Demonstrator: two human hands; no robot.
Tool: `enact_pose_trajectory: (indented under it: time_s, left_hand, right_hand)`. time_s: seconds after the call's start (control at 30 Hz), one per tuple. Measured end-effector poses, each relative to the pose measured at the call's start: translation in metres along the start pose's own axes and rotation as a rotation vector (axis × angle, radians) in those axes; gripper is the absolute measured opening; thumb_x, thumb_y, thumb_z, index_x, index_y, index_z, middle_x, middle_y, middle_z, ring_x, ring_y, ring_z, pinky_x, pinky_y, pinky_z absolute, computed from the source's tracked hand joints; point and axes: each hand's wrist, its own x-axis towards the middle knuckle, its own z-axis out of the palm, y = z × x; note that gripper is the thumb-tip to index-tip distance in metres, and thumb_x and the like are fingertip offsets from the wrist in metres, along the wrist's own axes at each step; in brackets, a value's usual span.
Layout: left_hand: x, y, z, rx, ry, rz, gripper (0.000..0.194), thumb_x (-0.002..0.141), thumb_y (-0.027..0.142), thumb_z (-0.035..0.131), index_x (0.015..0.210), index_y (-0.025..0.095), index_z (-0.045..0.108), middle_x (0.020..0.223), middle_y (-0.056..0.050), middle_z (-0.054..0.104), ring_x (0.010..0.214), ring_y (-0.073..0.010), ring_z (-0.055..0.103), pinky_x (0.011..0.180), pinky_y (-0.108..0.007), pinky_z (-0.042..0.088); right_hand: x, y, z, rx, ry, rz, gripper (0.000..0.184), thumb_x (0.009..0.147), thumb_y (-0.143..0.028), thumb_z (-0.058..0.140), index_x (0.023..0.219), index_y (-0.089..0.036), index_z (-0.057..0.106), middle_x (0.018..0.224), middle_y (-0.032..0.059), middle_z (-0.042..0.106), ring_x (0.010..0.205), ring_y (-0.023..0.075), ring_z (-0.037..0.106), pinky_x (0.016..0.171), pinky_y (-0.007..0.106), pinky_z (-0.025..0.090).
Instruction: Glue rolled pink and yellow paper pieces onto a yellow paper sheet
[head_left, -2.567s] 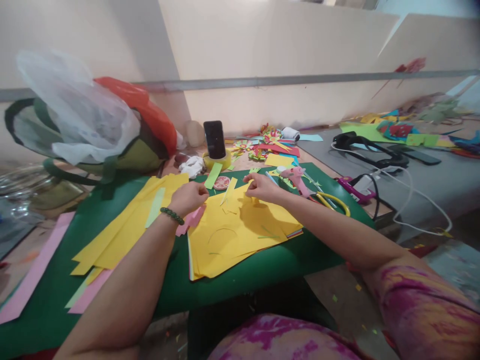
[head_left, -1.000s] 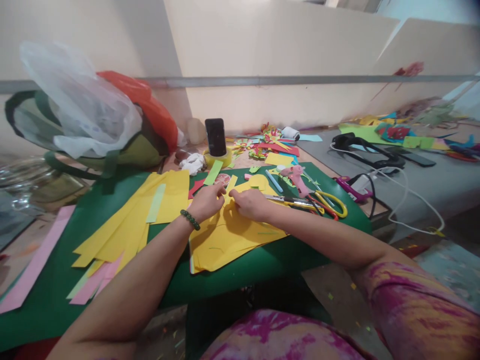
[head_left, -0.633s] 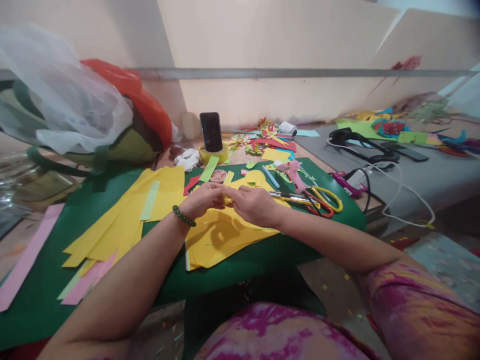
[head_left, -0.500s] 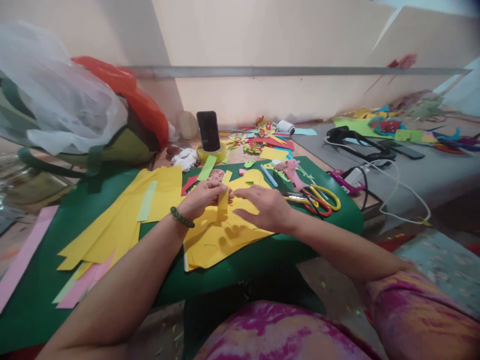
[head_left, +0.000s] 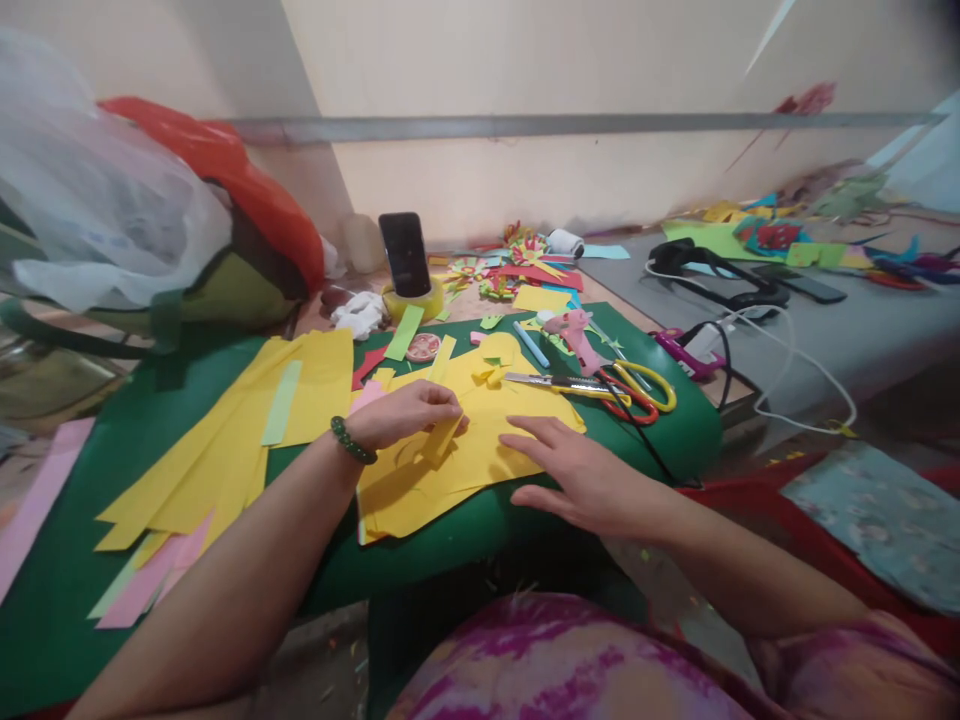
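My left hand (head_left: 409,412), with a green bead bracelet at the wrist, pinches a short yellow paper strip (head_left: 441,440) above a stack of yellow paper sheets (head_left: 420,505). To the right, my right hand (head_left: 574,470) is open, its fingers apart over the edge of the stack, holding nothing. A box cutter (head_left: 566,384) lies across the stack's far right side, its blade pointing left. Its handle reaches the scissors (head_left: 637,388) with yellow and red handles. Small yellow paper pieces (head_left: 489,375) rest near the blade.
Long yellow strips (head_left: 202,440) fan out at left on the green mat (head_left: 97,560). A pink glue gun (head_left: 574,335) lies behind the scissors. A phone (head_left: 405,255) leans upright in a tape roll (head_left: 414,300). A bag (head_left: 247,290) stands back left; a white cable (head_left: 787,330) loops at right.
My hands were together on the yellow paper; now my right hand has let go and drawn away right and nearer, opening. My left hand keeps the strip and has come slightly lower.
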Motion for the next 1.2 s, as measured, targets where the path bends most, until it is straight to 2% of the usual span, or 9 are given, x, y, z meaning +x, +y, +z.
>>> enact_pose_trajectory:
  time_s: [0.13,0.17,0.3,0.37,0.5,0.7,0.93,1.1,1.2]
  left_hand:
    - [-0.001,0.001,0.0,0.132,0.019,0.056,0.035,0.075,0.048,0.059,0.076,0.015,0.069,0.078,-0.005,0.07,0.069,-0.0164,0.057,0.06,-0.025,0.039]
    - [-0.001,0.002,0.001,0.145,0.034,0.069,0.035,0.075,0.048,0.059,0.075,0.015,0.069,0.076,-0.005,0.07,0.069,-0.0162,0.057,0.06,-0.025,0.039]
    - [-0.006,0.009,0.005,0.046,0.032,0.087,0.035,0.078,0.049,0.058,0.076,0.016,0.067,0.071,-0.004,0.068,0.063,-0.0148,0.058,0.056,-0.024,0.038]
    - [-0.008,0.012,0.009,-0.029,-0.019,0.083,0.033,0.077,0.049,0.061,0.074,0.016,0.064,0.07,-0.003,0.068,0.061,-0.0142,0.059,0.055,-0.023,0.039]
    - [-0.005,0.012,0.019,-0.102,-0.026,0.091,0.031,0.07,0.047,0.069,0.07,0.017,0.059,0.059,0.001,0.062,0.055,-0.0126,0.056,0.052,-0.023,0.039]
    - [0.0,0.005,0.027,-0.095,0.076,0.125,0.032,0.074,0.044,0.066,0.089,0.018,0.054,0.059,0.004,0.058,0.053,-0.0118,0.055,0.048,-0.021,0.036]
    - [-0.007,0.012,0.023,-0.124,0.023,0.0,0.03,0.072,0.027,0.062,0.097,0.02,0.046,0.059,0.007,0.057,0.057,-0.0147,0.064,0.056,-0.024,0.045]
    - [-0.004,0.008,0.024,0.01,-0.015,-0.058,0.019,0.069,0.023,0.058,0.081,0.021,0.044,0.059,0.007,0.057,0.054,-0.0167,0.066,0.049,-0.023,0.042]
    - [-0.001,0.005,0.026,0.078,-0.049,-0.087,0.012,0.068,0.021,0.056,0.074,0.021,0.046,0.057,0.005,0.06,0.053,-0.0171,0.066,0.048,-0.023,0.043]
  right_hand:
    - [-0.001,-0.003,0.002,0.248,-0.343,-0.212,0.038,0.089,-0.044,0.06,0.111,-0.015,0.067,0.096,0.009,0.073,0.088,0.0155,0.068,0.077,0.023,0.051]
    - [-0.002,-0.004,0.0,0.286,-0.322,-0.221,0.035,0.09,-0.044,0.059,0.108,-0.015,0.068,0.088,0.0064,0.073,0.078,0.013,0.068,0.071,0.021,0.05]
    - [0.01,0.007,-0.007,0.067,0.267,0.041,0.025,0.091,-0.038,0.055,0.089,-0.016,0.068,0.079,0.0052,0.071,0.068,0.0135,0.063,0.064,0.025,0.048]
    - [0.025,0.016,-0.003,0.059,0.426,0.138,0.021,0.09,-0.036,0.054,0.092,-0.017,0.064,0.083,0.0055,0.07,0.068,0.014,0.062,0.062,0.026,0.049]
    - [0.05,0.024,0.014,0.268,0.407,0.151,0.03,0.085,-0.034,0.059,0.11,-0.018,0.055,0.09,0.0055,0.068,0.074,0.0148,0.065,0.061,0.026,0.052]
    - [0.064,0.023,0.026,0.481,0.307,0.117,0.033,0.079,-0.023,0.057,0.111,-0.018,0.051,0.07,-0.0028,0.061,0.065,0.0127,0.06,0.058,0.023,0.047]
    - [0.053,0.037,0.018,0.258,0.419,0.162,0.036,0.081,-0.022,0.053,0.116,-0.017,0.052,0.074,-0.0001,0.063,0.068,0.0146,0.062,0.064,0.027,0.05]
    - [0.034,0.075,-0.032,-0.271,0.792,0.491,0.031,0.084,-0.043,0.055,0.098,-0.015,0.059,0.094,0.013,0.066,0.088,0.0255,0.063,0.079,0.039,0.05]
    - [0.038,0.101,-0.055,-0.402,0.637,0.688,0.046,0.081,-0.054,0.057,0.104,-0.014,0.06,0.103,0.0171,0.066,0.098,0.0312,0.061,0.081,0.042,0.047]
